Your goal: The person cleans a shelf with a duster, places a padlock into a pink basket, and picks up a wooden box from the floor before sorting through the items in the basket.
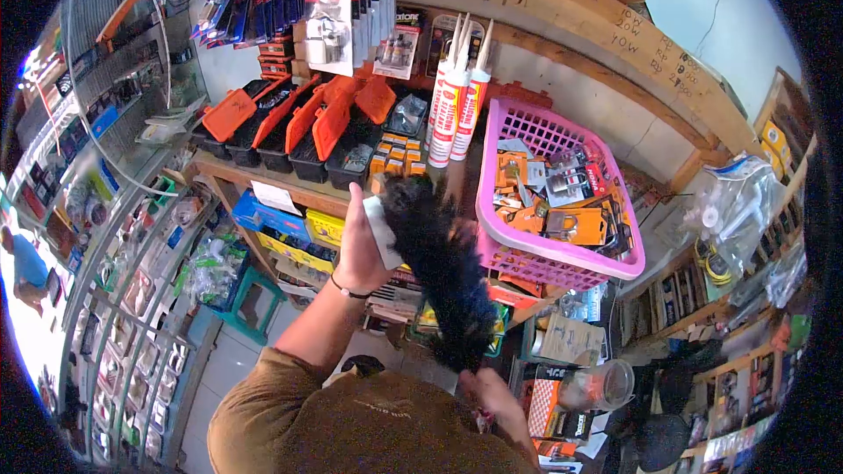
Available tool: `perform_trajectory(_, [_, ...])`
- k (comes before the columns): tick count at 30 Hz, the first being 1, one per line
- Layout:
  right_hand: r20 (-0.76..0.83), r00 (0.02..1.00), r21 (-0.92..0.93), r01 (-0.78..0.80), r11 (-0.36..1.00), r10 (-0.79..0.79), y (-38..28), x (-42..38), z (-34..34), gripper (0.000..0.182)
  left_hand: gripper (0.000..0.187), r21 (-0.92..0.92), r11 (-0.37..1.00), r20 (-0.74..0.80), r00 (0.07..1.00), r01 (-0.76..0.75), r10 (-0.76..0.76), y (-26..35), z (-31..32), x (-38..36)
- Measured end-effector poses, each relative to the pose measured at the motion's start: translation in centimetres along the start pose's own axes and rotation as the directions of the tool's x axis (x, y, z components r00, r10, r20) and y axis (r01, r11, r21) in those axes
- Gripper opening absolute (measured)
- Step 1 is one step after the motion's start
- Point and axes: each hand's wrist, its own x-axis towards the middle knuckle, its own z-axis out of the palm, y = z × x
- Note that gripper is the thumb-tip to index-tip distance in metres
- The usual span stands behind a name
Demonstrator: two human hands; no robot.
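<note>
My left hand [360, 250] is raised at the shelf edge with its thumb up, gripping a small pale block-shaped item [382, 233]. Black bristly plumes of a feather duster [448, 281] lie against that item and hide part of it. Low in front of my body, my right hand [496, 399] is closed round the duster's lower end, its handle mostly hidden. Just beyond the duster's tip are small orange-and-white boxes [398, 155] and upright silicone sealant tubes [449, 110].
To the right stands a pink basket [560, 252] full of packaged hardware. Black bins with orange lids [327, 127] line the shelf's left side. Blister packs [329, 26] hang above. A green stool [250, 303] is on the floor by a glass display case [132, 333].
</note>
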Motion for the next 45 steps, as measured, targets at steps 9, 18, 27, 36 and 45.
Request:
perform_trajectory(9, [0.17,0.981,-0.428,0.159,0.89,-0.093,3.7,0.9,0.5,0.044,0.08,0.054,0.999,0.21,0.978,-0.004,-0.008,0.8,-1.4,0.3])
perform_trajectory(18, [0.302,0.952,-0.439,0.186,0.879,-0.051,-1.4,0.1,1.0,0.044,0.08,0.06,0.998,0.416,0.909,0.002,-0.027,1.5,-3.3,0.0])
perform_trajectory(27, [0.198,0.979,-0.226,0.085,0.97,-0.04,-2.6,-0.7,0.7,0.041,0.088,-0.087,0.992,0.466,0.884,0.09,-0.039,1.4,-2.9,0.7])
perform_trajectory(36, [0.103,0.986,-0.052,0.136,0.989,-0.13,-0.1,0.1,0.7,0.041,0.078,0.065,0.998,0.188,0.982,0.001,-0.013,0.8,-1.8,-0.3])
perform_trajectory(45, [0.249,0.965,-0.158,0.122,0.98,-0.08,1.6,2.1,0.0,0.041,0.085,-0.125,0.991,-0.084,0.996,-0.053,0.043,1.5,-0.9,-0.9])
